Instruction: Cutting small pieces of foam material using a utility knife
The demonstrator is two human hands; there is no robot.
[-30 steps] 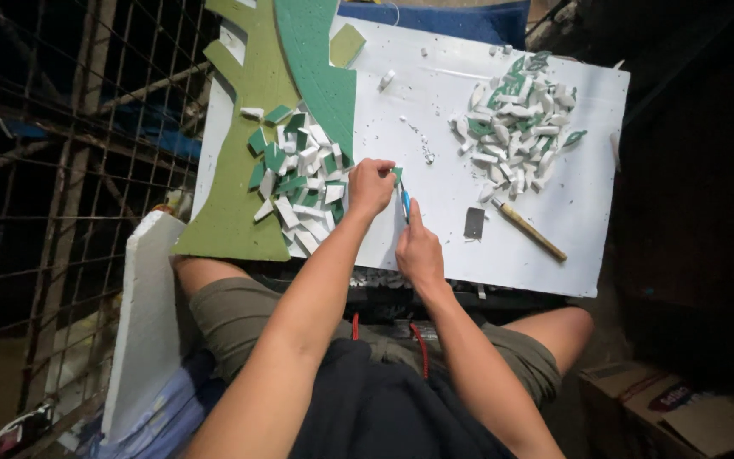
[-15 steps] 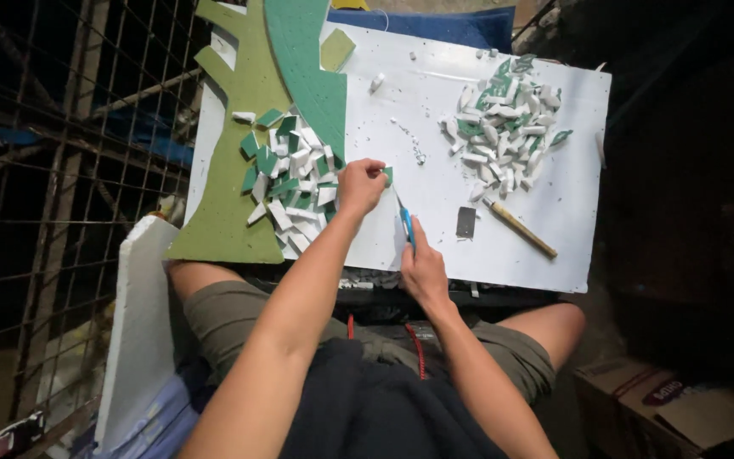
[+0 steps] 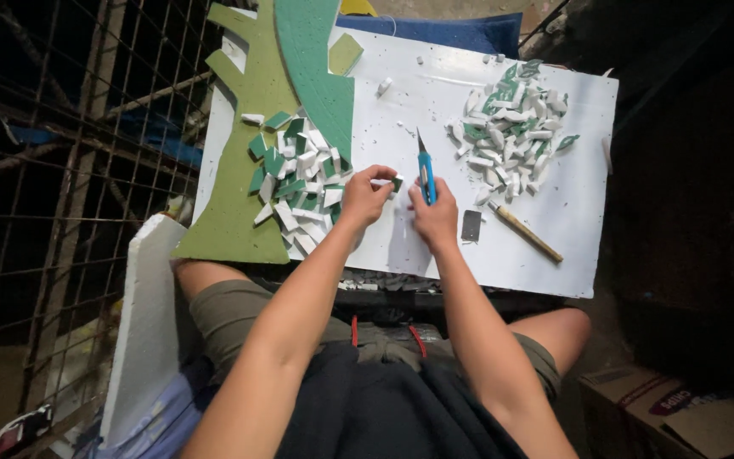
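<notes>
Over the white surface (image 3: 554,246), my left hand (image 3: 365,194) is pinching a small green-and-white foam piece (image 3: 386,182) while my right hand (image 3: 435,217) is gripping the blue knife (image 3: 426,170). Cut pieces are already piling at ten o'clock (image 3: 299,183) and two o'clock (image 3: 511,127); big foam sheets (image 3: 248,110) are waiting uncut.

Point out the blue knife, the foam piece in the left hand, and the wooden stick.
blue knife (image 3: 426,174), head view, handle middle.
foam piece (image 3: 386,182), head view, white part.
wooden stick (image 3: 526,231), head view, mid-shaft.

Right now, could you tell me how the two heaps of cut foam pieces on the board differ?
The left heap lies on the olive-green foam sheet, beside the left hand; the right heap lies on the bare white board, away from both hands. The left heap shows more green faces. Both hold small white-and-green offcuts.
</notes>
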